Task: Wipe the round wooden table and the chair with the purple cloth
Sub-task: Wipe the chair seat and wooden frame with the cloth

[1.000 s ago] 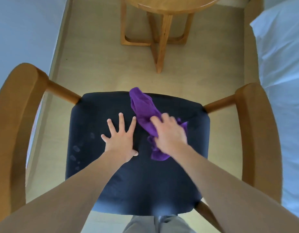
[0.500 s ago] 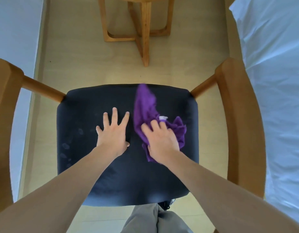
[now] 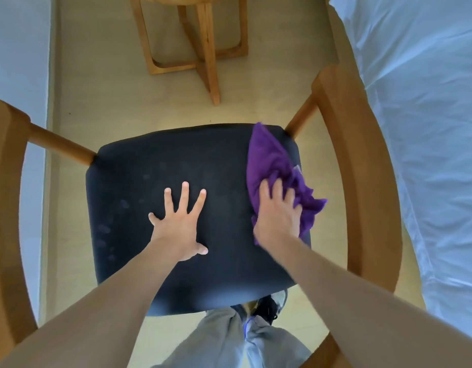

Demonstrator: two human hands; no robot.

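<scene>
Nearest the camera I had grey trouser legs [image 3: 224,338] and a dark shoe [image 3: 266,308] just past the near edge of the chair [image 3: 155,261] seat. Both bare forearms reached forward over the dark seat cushion. My left hand [image 3: 178,224] lay flat on the middle of the cushion, palm down, fingers straight and spread, thumb out toward the right, grasping nothing. A few faint pale smudges showed on the fabric left of that hand. My right hand [image 3: 278,216] was pressing down on the purple cloth [image 3: 269,160] at the right side of the seat; fingers looked fairly straight on top of the fabric, though motion blur made the exact grip hard to read. The cloth was bunched, running from under the palm up to the far right corner of the cushion, with a crumpled end hanging over the right edge of the seat. The curved wooden armrests flanked the seat, one at left [image 3: 6,208] and one at right [image 3: 357,181]. A white bed [image 3: 426,128] lay just beyond the right armrest. Farther off on the beige floor [image 3: 105,83] stood the round wooden table [image 3: 200,35], only its base and leg frame in view, well apart from the chair.
</scene>
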